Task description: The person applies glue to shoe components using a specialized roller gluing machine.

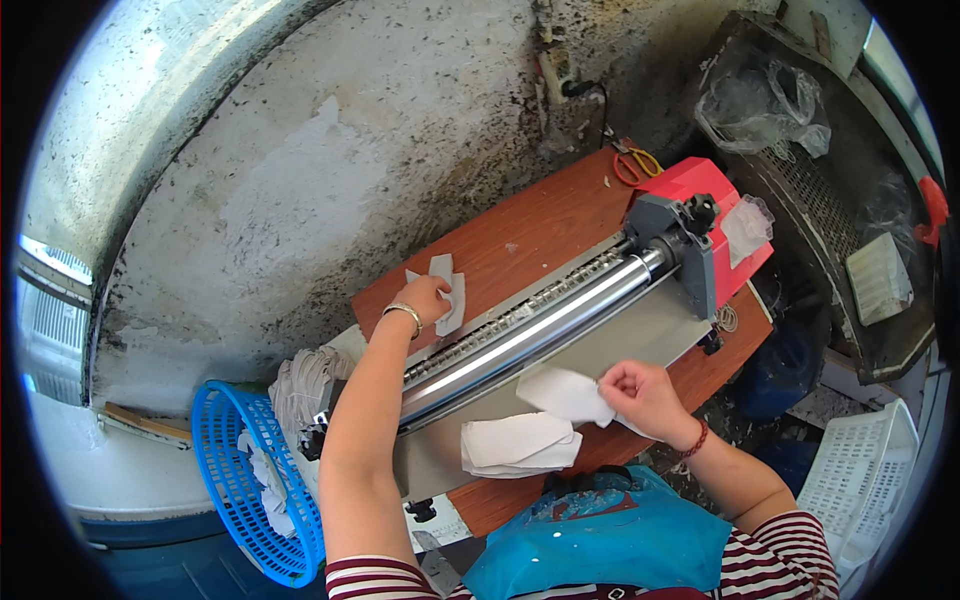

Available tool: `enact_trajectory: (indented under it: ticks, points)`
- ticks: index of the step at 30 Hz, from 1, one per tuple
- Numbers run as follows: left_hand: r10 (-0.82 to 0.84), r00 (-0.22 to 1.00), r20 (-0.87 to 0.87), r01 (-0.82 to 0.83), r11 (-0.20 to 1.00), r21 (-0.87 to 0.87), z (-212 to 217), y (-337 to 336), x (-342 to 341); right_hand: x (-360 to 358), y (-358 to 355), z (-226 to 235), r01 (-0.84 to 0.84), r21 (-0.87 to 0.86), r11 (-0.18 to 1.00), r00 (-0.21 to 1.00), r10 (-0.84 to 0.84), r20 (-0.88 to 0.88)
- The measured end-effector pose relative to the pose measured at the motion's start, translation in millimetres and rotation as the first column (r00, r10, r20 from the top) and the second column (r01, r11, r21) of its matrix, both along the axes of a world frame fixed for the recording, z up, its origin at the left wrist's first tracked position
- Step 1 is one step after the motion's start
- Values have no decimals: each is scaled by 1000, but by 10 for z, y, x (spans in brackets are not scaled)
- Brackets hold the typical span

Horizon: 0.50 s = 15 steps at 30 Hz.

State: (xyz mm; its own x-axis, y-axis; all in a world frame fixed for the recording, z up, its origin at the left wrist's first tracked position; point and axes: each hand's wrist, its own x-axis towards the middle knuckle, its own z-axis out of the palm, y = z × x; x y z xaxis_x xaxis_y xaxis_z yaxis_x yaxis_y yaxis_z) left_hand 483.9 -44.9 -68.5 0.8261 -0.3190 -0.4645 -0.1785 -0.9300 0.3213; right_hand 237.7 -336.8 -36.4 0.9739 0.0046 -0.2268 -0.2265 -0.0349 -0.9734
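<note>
A long machine with a shiny metal roller point(540, 322) and a red end housing point(690, 185) stands on a brown wooden table. My left arm reaches across it. Beyond the roller, my left hand point(427, 298) is closed on some flat white pieces point(450, 305), its fingertips partly hidden. On the near side, my right hand point(640, 398) pinches the right end of a thin white piece point(562, 395) over the grey metal plate point(640, 335). Just left of that lies a stack of similar white pieces point(520, 443). Their material I cannot tell for certain.
A blue plastic basket point(215, 470) with white scraps stands at the left, beside a bundle of pale strips point(305, 385). Scissors point(635, 165) lie at the table's far end. A white crate point(860, 475) is at the right; a stained wall point(330, 150) rises behind.
</note>
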Motion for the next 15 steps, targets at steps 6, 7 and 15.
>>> enact_trajectory:
  ticks: [6,7,15]
  points:
    - [-56,933,-355,-133,864,-486,167,-534,-260,192,-26,172,-23,-73,997,982,9,-189]
    - [-134,948,-289,-27,870,-493,202,-641,-332,208,-17,149,-19,-74,997,983,5,-184]
    - [-78,972,-221,-47,858,-511,45,-568,-237,102,76,70,0,-163,987,995,16,99]
